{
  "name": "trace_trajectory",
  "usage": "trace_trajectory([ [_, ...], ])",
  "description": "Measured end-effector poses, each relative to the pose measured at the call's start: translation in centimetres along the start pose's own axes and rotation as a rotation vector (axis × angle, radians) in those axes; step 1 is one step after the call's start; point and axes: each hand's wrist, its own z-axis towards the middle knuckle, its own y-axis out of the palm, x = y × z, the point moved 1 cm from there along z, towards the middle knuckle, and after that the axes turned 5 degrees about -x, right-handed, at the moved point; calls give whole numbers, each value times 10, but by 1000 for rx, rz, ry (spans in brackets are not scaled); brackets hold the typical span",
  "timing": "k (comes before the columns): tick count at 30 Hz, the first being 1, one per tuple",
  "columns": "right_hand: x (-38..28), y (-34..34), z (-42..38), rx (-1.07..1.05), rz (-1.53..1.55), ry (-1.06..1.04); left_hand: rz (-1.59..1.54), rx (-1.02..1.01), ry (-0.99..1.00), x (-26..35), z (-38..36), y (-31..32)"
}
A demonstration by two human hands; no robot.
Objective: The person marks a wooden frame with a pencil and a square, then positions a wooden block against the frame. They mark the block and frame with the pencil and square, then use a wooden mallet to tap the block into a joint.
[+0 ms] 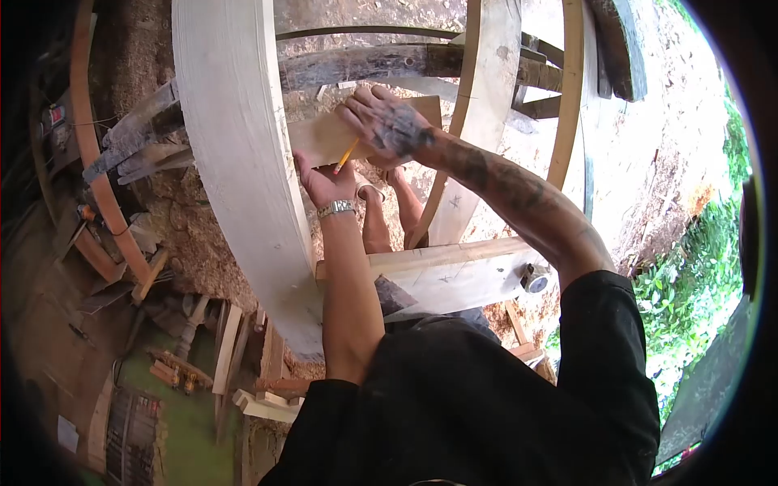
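A short, pale wooden board (321,139) spans the gap beside the wide left beam (235,121). My left hand (331,185), with a metal watch at the wrist, grips the board's near edge. Its thumb is up by the beam, and its other fingers are largely hidden. My right hand (387,125) rests over the board with its fingers curled. A yellow pencil (348,154) slants out from beneath this hand, and its reddish end points toward my left hand. The far end of the board passes behind my right hand toward a curved timber (485,97).
A crosspiece (454,279) lies in front of my body, with a small round tape-measure-like object (535,279) at its right. Dark, weathered timbers (365,66) cross beyond the board. Wood shavings cover the ground. Offcuts (227,348) and tools (174,373) lie at lower left.
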Motion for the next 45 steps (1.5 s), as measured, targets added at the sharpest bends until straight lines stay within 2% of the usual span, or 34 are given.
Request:
trace_trajectory([
  [2, -5, -15, -1, -56, 10, 33, -5, -36, -12, -1, 12, -8],
  [5, -13, -24, -3, -165, -190, 62, -114, -85, -43, -7, 10, -6],
  [8, -13, -7, -7, 25, -131, 93, -159, -57, -45, -17, 4, -2],
  [11, -21, -17, -12, 19, -272, 166, -127, -38, -13, -22, -3, 1],
  [14, -33, -28, -21, -137, -328, 269, -90, -51, -28, -30, -6, -3],
  [18, -43, -47, -38, -223, -250, 313, -53, -1, -70, -38, -28, 19],
  [19, -44, -57, -43, -205, -244, 311, -33, 0, -27, -43, -27, 19],
  [22, -43, -72, -60, -179, -77, 286, -9, -108, -41, -49, -31, 28],
  [26, -38, -89, -85, -32, 132, 305, 83, -108, -32, -52, -33, 33],
  [30, -36, -110, -110, 204, 393, 357, 160, -124, 60, -50, -39, 56],
  [34, -33, -114, -128, 272, 509, 458, 117, -157, 9, -46, -51, 78],
  [37, -26, -119, -139, 350, 531, 533, 118, -91, 47, -43, -54, 85],
  [40, -19, -113, -148, 416, 597, 654, 102, -94, 62, -42, -49, 84],
  [42, -9, -115, -158, 427, 706, 760, 90, -65, -34, -38, -49, 78],
  [44, 0, -115, -167, 463, 714, 964, 63, -86, -82, -37, -45, 71],
  [45, 8, -102, -177, 523, 749, 1048, 75, -179, -74, -37, -44, 71],
])
